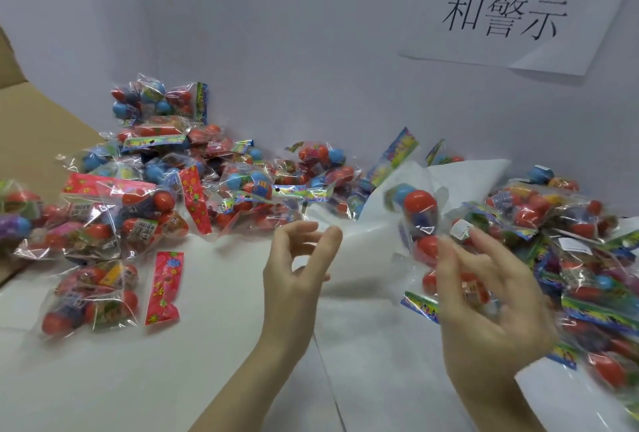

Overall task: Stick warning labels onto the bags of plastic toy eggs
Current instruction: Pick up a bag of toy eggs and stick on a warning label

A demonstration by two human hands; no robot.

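A clear bag of red and blue plastic toy eggs [420, 220] stands upright above the white table [214, 355], right of centre. My right hand [484, 296] is in front of its lower part and grips it; the picture is blurred there. A small white warning label [461, 228] sits at the tip of one right finger, beside the bag. My left hand [297, 269] hovers at the centre with fingers loosely curled, holding nothing and touching no bag.
A big heap of egg bags [193, 172] lies at the back left beside a cardboard box [31, 127]. Another heap of bags [574, 258] fills the right side. A paper sign [511, 6] hangs on the back wall.
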